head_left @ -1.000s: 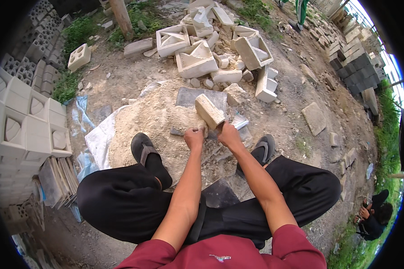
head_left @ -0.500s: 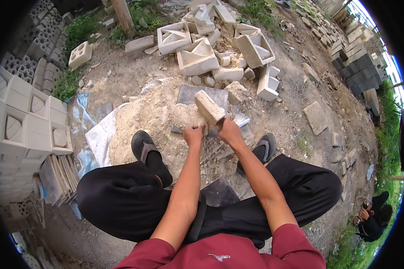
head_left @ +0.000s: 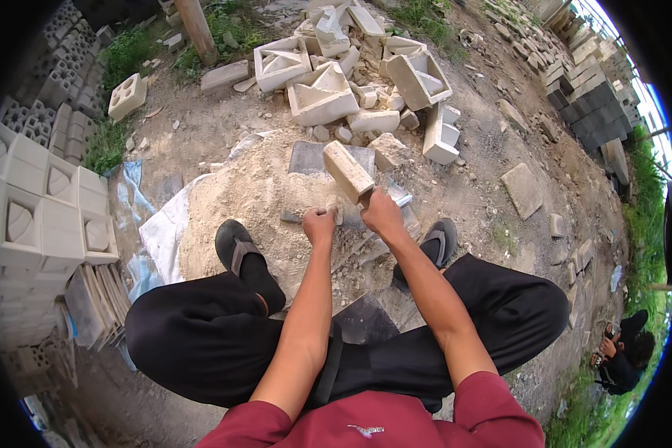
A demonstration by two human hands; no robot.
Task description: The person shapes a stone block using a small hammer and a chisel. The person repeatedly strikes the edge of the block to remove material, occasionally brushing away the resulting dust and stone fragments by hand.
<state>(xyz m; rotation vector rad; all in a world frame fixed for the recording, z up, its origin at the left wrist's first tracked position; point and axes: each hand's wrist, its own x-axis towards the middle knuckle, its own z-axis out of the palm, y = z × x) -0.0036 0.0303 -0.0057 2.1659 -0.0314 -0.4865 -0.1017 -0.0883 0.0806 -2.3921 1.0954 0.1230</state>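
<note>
Right hand (head_left: pixel 381 211) and left hand (head_left: pixel 319 225) are both on the near side of the dark slab (head_left: pixel 310 157), side by side and apart: of these two hands, the right grasps one pale oblong block (head_left: pixel 349 172) at or just below its near end, where a dark patch hides whether a handle is there, while the left is clenched, and I cannot tell if it pinches anything. That block is tilted, its far end overlapping the slab's near right part in this view; how high it is above the ground cannot be told. To handle it well, I would judge, the right wrist should stay firm so the weight does not twist, and the left knuckles should stay clear of the block's underside. One sandy heap (head_left: pixel 231 187) spreads to the left of the slab. Past the slab's far edge lies the rubble pile (head_left: pixel 362 104), where I count about five hollow blocks (head_left: pixel 310 109), plus broken pieces too jumbled to number. Farther out, beyond the slab to its left, sit one four-holed block (head_left: pixel 128 97) and, farther still, one wooden post (head_left: pixel 196 31).
</note>
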